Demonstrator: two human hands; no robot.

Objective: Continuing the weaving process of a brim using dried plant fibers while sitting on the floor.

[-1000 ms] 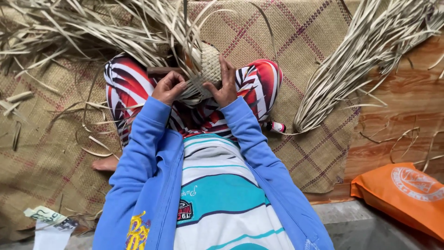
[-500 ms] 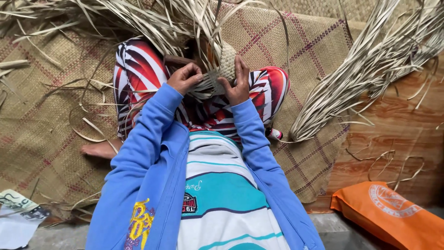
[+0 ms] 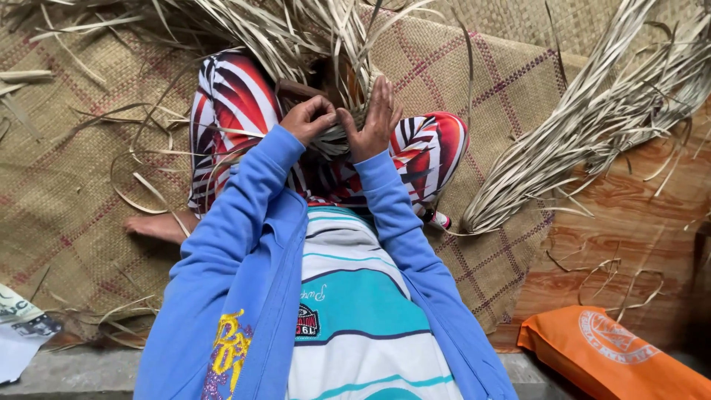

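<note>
I sit cross-legged on a woven straw mat [image 3: 81, 207], in red, white and black patterned trousers and a blue jacket. My left hand [image 3: 309, 118] is curled around a small piece of woven dried leaf work [image 3: 333, 137] held over my lap. My right hand [image 3: 376, 118] presses flat against the right side of the same piece, fingers pointing up. Long loose leaf strips [image 3: 296, 37] rise from the woven piece and fan out over my knees, hiding part of it.
A big bundle of dried leaf strips [image 3: 585, 133] lies at the right, half on the mat, half on the wooden floor [image 3: 637, 222]. An orange bag [image 3: 615, 355] sits at the bottom right. Paper [image 3: 18, 333] lies at the bottom left. My bare foot [image 3: 159, 222] rests on the mat.
My view has shifted a little. My right hand has opened out flat and slid up along the woven piece. My left hand stays curled on it.
</note>
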